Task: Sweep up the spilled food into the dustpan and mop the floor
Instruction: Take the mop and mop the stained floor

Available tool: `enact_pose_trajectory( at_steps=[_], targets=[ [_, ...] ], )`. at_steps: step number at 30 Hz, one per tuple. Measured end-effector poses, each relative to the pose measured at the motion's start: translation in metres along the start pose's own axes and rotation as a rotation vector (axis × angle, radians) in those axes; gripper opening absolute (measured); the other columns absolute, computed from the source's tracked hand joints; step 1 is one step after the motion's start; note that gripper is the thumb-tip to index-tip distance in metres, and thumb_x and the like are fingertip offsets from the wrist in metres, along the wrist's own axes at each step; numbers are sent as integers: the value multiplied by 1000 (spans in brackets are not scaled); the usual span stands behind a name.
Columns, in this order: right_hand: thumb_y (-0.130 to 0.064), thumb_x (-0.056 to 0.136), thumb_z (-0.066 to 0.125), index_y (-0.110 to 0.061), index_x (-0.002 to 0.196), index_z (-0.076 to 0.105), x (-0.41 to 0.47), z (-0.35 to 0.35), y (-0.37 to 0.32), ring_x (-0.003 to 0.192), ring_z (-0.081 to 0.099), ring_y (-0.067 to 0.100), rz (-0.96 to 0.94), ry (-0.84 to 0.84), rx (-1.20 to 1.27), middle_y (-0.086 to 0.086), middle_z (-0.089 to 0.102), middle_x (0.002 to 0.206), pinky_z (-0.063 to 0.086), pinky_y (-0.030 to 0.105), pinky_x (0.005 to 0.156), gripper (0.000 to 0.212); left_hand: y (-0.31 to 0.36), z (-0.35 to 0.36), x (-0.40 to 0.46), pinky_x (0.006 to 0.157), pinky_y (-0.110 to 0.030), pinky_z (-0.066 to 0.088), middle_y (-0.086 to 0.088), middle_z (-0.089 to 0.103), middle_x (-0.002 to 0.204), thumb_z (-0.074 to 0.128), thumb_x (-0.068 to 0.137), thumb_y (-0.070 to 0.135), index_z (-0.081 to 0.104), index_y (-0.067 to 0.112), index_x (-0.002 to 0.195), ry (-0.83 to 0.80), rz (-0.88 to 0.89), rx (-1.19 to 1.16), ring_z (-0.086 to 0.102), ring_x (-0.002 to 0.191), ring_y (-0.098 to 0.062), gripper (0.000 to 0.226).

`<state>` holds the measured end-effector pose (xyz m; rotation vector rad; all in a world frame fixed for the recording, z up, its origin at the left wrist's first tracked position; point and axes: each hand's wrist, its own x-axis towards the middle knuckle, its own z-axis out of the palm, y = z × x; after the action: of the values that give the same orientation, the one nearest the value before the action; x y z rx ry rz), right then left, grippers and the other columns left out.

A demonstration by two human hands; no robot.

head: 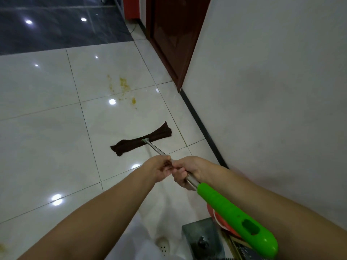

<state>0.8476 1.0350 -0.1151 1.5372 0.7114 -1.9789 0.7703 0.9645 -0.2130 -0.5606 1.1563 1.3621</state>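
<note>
A flat mop with a dark brown cloth head [141, 139] lies on the white tiled floor [47, 128], its metal pole [155, 149] running back to a bright green handle [236, 218]. My left hand [161, 168] is closed around the pole, and my right hand [187, 172] grips it just behind, ahead of the green handle. Yellow spilled food smears [124, 85] mark the tiles beyond the mop head, with a smaller blob [133, 100] closer. No dustpan can be clearly made out.
A white wall [272, 91] with a black skirting [199, 126] runs along the right. A dark red-brown door [172, 34] stands beyond it. A grey metal object [201, 235] and something orange-red [217, 218] sit at my feet. Dark tiles [56, 21] begin farther off.
</note>
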Motion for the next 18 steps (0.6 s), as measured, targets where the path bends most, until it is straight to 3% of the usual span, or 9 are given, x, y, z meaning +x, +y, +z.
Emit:
enact_pose_trajectory(
  at_steps=[4,8,13,16,18],
  targets=[
    [-16,102,36,-6,67,41,24,36,-53,18,32,5,-9,-28,47,2,37,34,24,10,22,36,65,-7,23,29,-16,42,-6,46,31,41,98,4,44,4,65,41,12,65,50,25,-13,34],
    [-7,98,38,-7,69,43,50,68,-103,21,31,5,-57,9,43,1,38,39,26,8,25,29,125,-18,47,31,-16,43,-9,44,50,43,94,-1,46,3,64,79,-11,85,48,42,-18,31],
    [-3,96,37,-9,74,47,74,101,-162,25,32,4,-116,22,54,1,40,48,27,8,27,25,196,-21,71,31,-16,44,-7,48,33,44,96,1,47,1,68,92,-7,93,49,24,-11,28],
    [-3,97,37,-10,76,47,89,119,-194,25,32,4,-135,22,63,1,38,57,28,8,28,24,233,-25,85,32,-16,45,-6,50,31,43,96,1,48,0,69,83,-11,126,53,29,-14,28],
    [-3,97,36,-11,76,47,100,130,-212,24,32,3,-148,20,47,0,37,58,28,7,28,25,256,-30,96,33,-17,46,-6,51,32,42,96,0,48,0,70,86,-13,138,54,45,-18,27]
  ],
)
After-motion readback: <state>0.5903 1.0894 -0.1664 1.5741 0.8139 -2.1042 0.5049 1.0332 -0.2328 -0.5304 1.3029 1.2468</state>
